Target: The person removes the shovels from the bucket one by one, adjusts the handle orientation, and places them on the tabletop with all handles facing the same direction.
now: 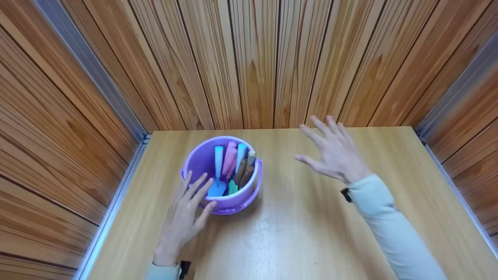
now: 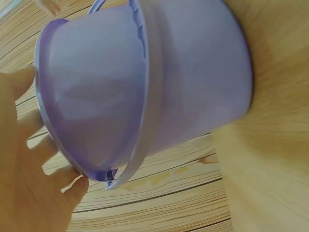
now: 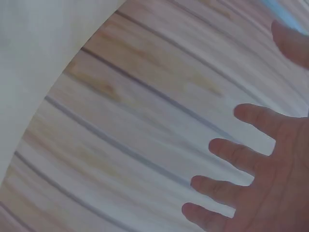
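A purple bucket (image 1: 200,161) stands upright on the table, its handle (image 2: 152,92) folded down along the outside. Inside it are several toy tools: a blue scoop (image 1: 217,188), pieces with light blue and pink handles (image 1: 230,157), brown-handled ones (image 1: 244,173) and a green piece (image 1: 232,188). My left hand (image 1: 183,216) is at the bucket's near left rim, fingers spread and extended over the edge. Away to the right, my right hand (image 1: 336,157) hovers above the table with fingers spread, holding nothing; the right wrist view shows its straight fingers (image 3: 236,154).
The wooden table (image 1: 288,233) reaches back to a plank wall (image 1: 256,66). Plank panels with grey metal rails (image 1: 116,190) flank it on both sides. A pale sleeve (image 1: 397,229) covers the right forearm.
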{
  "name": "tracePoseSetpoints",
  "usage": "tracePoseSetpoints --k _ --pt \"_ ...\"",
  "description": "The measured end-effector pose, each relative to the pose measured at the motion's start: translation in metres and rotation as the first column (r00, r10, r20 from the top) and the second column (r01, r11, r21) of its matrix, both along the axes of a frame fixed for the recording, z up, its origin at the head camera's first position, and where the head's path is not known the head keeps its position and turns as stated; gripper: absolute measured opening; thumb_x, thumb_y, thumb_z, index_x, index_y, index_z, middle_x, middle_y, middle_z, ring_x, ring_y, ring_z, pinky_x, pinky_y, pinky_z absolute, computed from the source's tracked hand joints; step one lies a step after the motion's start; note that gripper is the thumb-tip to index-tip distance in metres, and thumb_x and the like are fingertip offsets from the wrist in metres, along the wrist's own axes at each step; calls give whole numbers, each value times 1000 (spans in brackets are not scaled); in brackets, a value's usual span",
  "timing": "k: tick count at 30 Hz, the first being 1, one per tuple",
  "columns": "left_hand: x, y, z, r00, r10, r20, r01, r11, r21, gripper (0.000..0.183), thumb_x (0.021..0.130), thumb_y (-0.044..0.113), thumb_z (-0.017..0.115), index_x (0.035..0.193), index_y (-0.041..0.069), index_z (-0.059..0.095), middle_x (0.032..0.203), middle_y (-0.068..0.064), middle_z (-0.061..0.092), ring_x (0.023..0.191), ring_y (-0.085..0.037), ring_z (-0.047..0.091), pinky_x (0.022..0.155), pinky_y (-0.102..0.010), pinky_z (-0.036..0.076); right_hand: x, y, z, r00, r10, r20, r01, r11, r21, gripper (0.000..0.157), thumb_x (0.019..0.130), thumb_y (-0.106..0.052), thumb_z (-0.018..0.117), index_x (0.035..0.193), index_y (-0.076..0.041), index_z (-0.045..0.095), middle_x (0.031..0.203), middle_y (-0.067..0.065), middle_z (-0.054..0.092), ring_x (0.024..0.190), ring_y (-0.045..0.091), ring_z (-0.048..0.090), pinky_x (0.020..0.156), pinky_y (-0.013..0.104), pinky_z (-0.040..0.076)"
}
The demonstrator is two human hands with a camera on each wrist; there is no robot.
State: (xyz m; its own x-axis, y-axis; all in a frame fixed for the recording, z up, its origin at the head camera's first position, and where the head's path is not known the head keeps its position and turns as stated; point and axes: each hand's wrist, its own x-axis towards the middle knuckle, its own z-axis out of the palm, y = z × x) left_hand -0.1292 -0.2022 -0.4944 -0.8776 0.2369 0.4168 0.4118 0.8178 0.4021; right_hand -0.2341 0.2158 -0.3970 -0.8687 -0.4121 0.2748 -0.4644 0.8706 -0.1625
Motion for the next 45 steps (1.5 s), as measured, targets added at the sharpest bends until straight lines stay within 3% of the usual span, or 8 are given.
tracePoseSetpoints --k 4,11,17,25,31,38,43,45 --pt "3 0 -3 995 -40 -88 40 999 -9 53 102 28 75 152 26 60 161 3 55 161 -33 34 130 -68 32 -14 -29 10 997 79 0 -79 996 41 77 102 -66 56 164 -20 44 175 17 30 160 52 22 133 71 16" --pt "6 4 -10 960 -83 -267 85 996 -3 54 88 6 86 139 16 72 138 -1 74 145 -31 58 123 -62 42 -31 -79 19 980 200 23 -201 972 118 65 108 -55 55 163 -21 46 174 14 33 161 45 26 133 67 23" --pt "9 6 -14 959 -57 -278 68 997 31 63 81 0 91 138 20 72 135 2 75 141 -26 62 121 -59 44 -39 -120 22 958 281 54 -287 943 167 53 108 -33 65 158 -22 53 168 13 44 158 42 35 131 64 31" --pt "7 7 -16 947 -65 -315 81 996 39 55 83 1 90 133 17 75 127 0 79 133 -26 68 121 -58 46 -45 -166 24 934 353 57 -355 896 267 45 108 -24 66 152 -21 60 161 11 53 154 36 44 130 58 38" --pt "5 7 -17 944 -61 -324 78 996 41 54 84 3 89 134 18 75 129 2 78 132 -25 68 121 -57 45 -49 -197 19 910 405 88 -409 844 347 42 107 -18 64 149 -21 63 159 11 56 151 34 49 128 55 42" --pt "4 6 -19 936 -72 -344 98 993 59 50 88 3 86 134 18 75 130 2 78 132 -25 68 125 -57 42 -50 -225 9 900 404 162 -431 777 459 39 111 -18 57 149 -23 64 162 8 53 152 31 48 128 51 44" --pt "2 7 -20 913 -95 -396 128 990 59 51 83 -2 87 131 14 78 127 0 79 128 -29 70 121 -61 45 -49 -239 1 895 405 185 -437 719 540 47 103 -25 73 149 -25 64 161 4 54 153 28 47 128 47 45" --pt "3 8 -19 915 -93 -393 127 990 61 52 83 -2 88 131 14 78 127 0 79 128 -29 71 121 -60 44 -48 -245 -1 896 397 198 -434 691 578 51 100 -28 76 150 -25 64 160 2 55 153 26 47 130 45 42"
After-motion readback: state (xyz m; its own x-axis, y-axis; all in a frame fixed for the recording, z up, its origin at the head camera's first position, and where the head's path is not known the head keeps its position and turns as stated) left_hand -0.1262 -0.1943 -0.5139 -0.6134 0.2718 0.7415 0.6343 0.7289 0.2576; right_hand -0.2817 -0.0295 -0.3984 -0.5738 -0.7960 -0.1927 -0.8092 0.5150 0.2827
